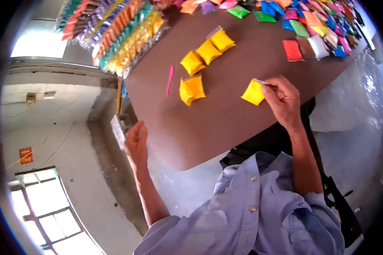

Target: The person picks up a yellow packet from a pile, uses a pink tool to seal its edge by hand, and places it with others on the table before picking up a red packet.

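Observation:
My right hand (281, 100) pinches the top corner of a yellow packet (253, 92) over the right part of the brown table. My left hand (136, 139) is at the table's left edge, its fingers curled together; whether anything is in them is hidden. Between the hands, further back, a row of yellow packets (209, 52) runs diagonally. Just in front of that row, two more yellow packets (192, 89) overlap. A thin pink strip (170, 80) lies to their left.
On the brown table (157, 114), many coloured packets (323, 21) are heaped at the back right. Clear bags of coloured packets (127, 34) are stacked at the back left. Transparent plastic sheeting (353, 97) hangs or lies beyond the right edge.

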The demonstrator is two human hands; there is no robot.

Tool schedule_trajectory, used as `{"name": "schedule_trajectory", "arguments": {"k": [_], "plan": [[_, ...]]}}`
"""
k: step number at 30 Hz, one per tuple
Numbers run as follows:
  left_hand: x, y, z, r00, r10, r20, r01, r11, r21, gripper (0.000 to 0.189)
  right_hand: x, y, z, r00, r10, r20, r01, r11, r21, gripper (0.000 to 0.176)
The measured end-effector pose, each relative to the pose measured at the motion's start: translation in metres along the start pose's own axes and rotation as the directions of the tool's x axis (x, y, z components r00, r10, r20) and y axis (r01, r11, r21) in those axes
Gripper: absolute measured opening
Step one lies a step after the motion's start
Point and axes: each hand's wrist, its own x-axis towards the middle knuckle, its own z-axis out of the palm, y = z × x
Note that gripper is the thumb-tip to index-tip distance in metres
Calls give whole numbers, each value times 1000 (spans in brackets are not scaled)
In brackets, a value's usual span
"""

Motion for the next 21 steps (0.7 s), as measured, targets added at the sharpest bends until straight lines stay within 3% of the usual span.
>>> {"name": "schedule_trajectory", "arguments": {"k": [1,3,5,7,9,13,15,16,18,21], "plan": [[0,16,7,1000,4,13,-4,1000,-13,28,1,0,0,1000,-10,2,10,1000,-2,9],[-3,48,25,978,209,16,-209,977,45,28,-1,4,-1,1000,-10,-7,10,1000,23,9],[-15,77,55,951,280,133,-281,960,-5,28,-2,6,0,1000,-9,-15,10,997,74,8],[-30,100,103,891,394,227,-346,912,-222,32,-4,-1,0,999,-26,-18,26,1000,12,9],[-42,111,145,775,560,293,-512,828,-230,31,-7,-13,-2,1000,-28,8,28,999,-46,9],[-56,132,197,738,571,361,-482,819,-311,24,-18,-12,-5,995,-78,68,79,997,-19,10],[-61,134,205,784,407,468,-239,895,-376,19,-21,-11,-3,1000,0,23,-2,997,80,12],[-62,134,207,773,410,483,-243,896,-372,19,-22,-10,-3,997,74,1,-73,981,182,14],[-63,129,209,832,314,457,-54,866,-496,18,-21,-14,-7,993,111,34,-116,976,186,15],[-58,120,213,842,322,433,-28,828,-560,18,-20,-10,-8,992,106,72,-118,978,174,17]]}}
